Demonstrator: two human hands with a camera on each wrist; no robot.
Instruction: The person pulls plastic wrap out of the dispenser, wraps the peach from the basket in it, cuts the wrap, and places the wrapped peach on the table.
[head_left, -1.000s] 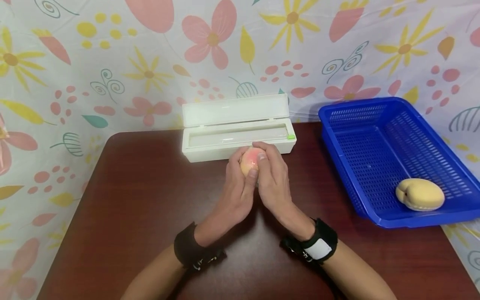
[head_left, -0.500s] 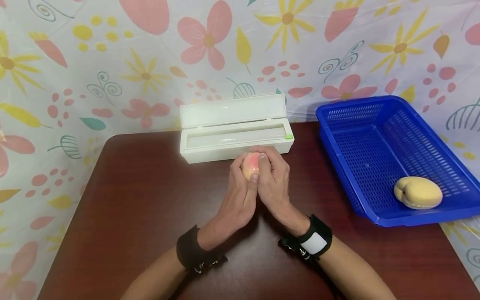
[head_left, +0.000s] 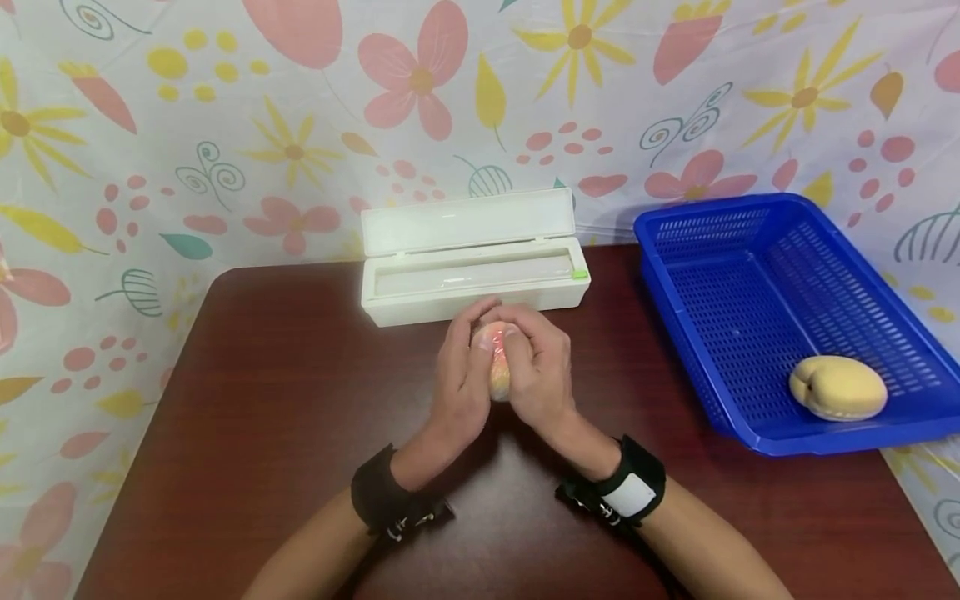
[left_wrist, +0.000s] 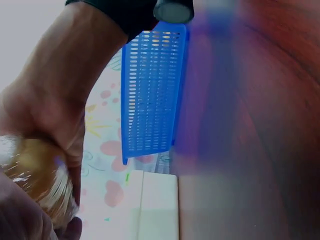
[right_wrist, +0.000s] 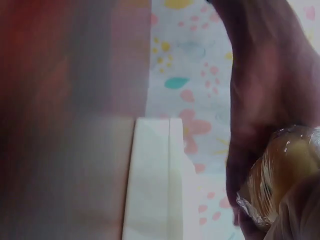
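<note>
A pink and yellow peach [head_left: 498,371] is wrapped in clear plastic film, which shows glossy and creased in both wrist views. My left hand [head_left: 459,379] curls round its left side and my right hand [head_left: 542,367] round its right, both thumbs pressing on the top. In the left wrist view, the gathered film on the peach [left_wrist: 40,170] shows between the two hands. The right wrist view shows the film-covered peach [right_wrist: 282,172] from the other side. Just beyond my hands stands a white cling film dispenser [head_left: 480,308], its lid up and a green slider [head_left: 580,274] at its right end.
A blue plastic basket [head_left: 697,358] stands at the right of the dark brown table [head_left: 285,433]. Inside it lies a yellow mango-shaped fruit [head_left: 840,388]. Behind the table hangs a flower-patterned cloth [head_left: 300,100]. Black bands [head_left: 633,483] circle both wrists.
Both hands have drawn slightly nearer to me with the peach and turned it. The thumbs now lie side by side on top. The dispenser, basket and yellow fruit stay put.
</note>
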